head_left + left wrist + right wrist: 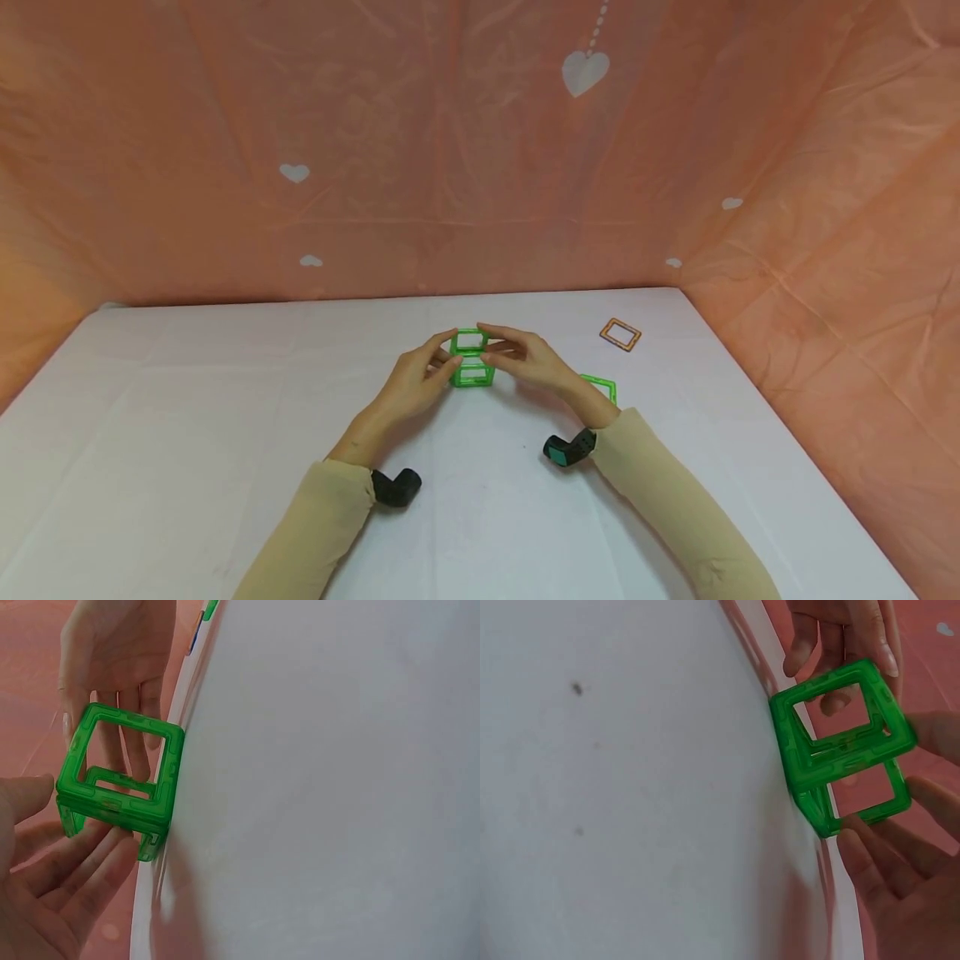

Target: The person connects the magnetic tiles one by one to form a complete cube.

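Observation:
Several green square magnetic tiles (472, 384), open frames joined into a small box-like shape, are between my two hands near the table's far middle. My left hand (412, 383) grips the left side, its thumb toward me. In the left wrist view that thumb is right at a corner of the tiles (112, 804), with the fingers below. My right hand (534, 363) holds the right side, index finger along the top and thumb lower. The right wrist view shows its fingertips at the edges of the tiles (840, 769).
An orange square tile (615, 342) lies on the white table toward the back right. A loose green tile (614, 390) is partly hidden behind the right forearm. Orange cloth (420, 150) with white hearts hangs behind the table and along its right side.

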`<control>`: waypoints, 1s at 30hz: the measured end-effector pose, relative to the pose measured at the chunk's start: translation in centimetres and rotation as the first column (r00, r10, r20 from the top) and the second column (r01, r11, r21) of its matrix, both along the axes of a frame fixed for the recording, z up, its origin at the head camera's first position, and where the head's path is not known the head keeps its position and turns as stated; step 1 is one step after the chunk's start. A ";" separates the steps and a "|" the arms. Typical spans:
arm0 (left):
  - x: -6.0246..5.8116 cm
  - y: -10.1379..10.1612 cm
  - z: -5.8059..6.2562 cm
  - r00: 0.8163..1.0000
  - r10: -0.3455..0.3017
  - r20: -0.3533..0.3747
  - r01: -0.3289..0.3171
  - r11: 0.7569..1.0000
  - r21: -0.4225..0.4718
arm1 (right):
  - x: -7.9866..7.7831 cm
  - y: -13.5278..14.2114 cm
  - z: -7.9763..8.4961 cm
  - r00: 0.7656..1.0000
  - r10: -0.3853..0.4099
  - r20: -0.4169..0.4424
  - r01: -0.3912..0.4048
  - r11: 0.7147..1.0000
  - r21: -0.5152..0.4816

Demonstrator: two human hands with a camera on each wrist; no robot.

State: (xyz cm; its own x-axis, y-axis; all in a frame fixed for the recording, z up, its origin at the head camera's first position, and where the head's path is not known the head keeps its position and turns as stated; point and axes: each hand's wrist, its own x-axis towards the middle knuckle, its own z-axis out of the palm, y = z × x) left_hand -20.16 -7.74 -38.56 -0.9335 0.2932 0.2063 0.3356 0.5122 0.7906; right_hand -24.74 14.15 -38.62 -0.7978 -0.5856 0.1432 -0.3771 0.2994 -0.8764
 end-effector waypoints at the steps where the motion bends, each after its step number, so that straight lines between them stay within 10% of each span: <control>1: 0.0 0.0 0.0 1.000 0.004 -0.002 -0.004 1.000 -0.007 | 0.0 0.0 0.0 1.000 0.000 0.001 0.000 1.000 0.004; 30: -0.7 -0.5 0.0 0.998 -0.057 0.022 0.058 0.997 -0.047 | 0.2 0.6 0.1 0.999 -0.019 -0.039 0.020 0.999 0.040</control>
